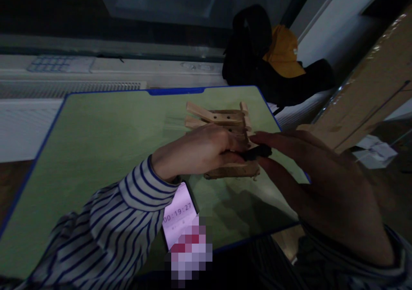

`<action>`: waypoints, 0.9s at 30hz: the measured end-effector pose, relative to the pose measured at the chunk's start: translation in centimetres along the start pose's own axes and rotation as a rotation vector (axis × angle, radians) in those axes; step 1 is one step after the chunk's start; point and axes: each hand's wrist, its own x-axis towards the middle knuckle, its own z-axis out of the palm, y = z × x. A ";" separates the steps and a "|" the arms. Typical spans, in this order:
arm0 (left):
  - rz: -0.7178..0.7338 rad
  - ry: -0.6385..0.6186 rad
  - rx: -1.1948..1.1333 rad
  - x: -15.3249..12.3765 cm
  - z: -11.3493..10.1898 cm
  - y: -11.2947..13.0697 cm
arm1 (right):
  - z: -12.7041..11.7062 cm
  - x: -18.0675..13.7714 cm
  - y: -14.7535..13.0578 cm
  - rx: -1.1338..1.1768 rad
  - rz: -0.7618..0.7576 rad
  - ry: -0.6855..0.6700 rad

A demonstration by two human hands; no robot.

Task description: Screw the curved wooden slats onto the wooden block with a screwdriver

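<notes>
My left hand (206,149) reaches over a group of light wooden pieces (222,117), two of which lie as slanted strips with round holes. Its thumb and forefinger are closed at the left end of a small black piece (259,151). At the other end of that black piece, the thumb and fingertips of my right hand (331,182) pinch it. Under the hands lies a flat brown block (231,171) with rough edges, partly covered by my left hand. What exactly the black piece is cannot be made out.
The green table (106,144) has a blue rim. A phone (178,215) showing a running timer lies by my left sleeve. Behind the table are a windowsill, a radiator (28,126), a black bag (247,45) and a yellow cap (285,51). A large cardboard box (373,75) stands to the right.
</notes>
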 end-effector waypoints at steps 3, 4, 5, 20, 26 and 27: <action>0.008 -0.020 -0.046 -0.1 0.0 0.3 | 0.4 -0.1 0.0 -0.010 -0.018 0.059; 0.006 -0.024 -0.056 0.0 0.0 0.4 | 0.7 -0.2 0.0 -0.026 -0.007 0.100; 0.001 -0.017 -0.059 0.0 0.0 0.4 | 1.2 -0.3 0.0 -0.051 0.009 0.150; 0.007 0.012 -0.014 0.1 0.0 0.4 | 1.4 -0.6 -0.2 -0.056 0.042 0.139; -0.012 0.074 0.014 0.2 0.4 0.1 | 2.8 -0.9 0.2 -0.087 0.092 0.278; 0.001 0.066 0.004 0.2 0.4 0.0 | 2.5 -0.8 0.2 -0.039 0.070 0.238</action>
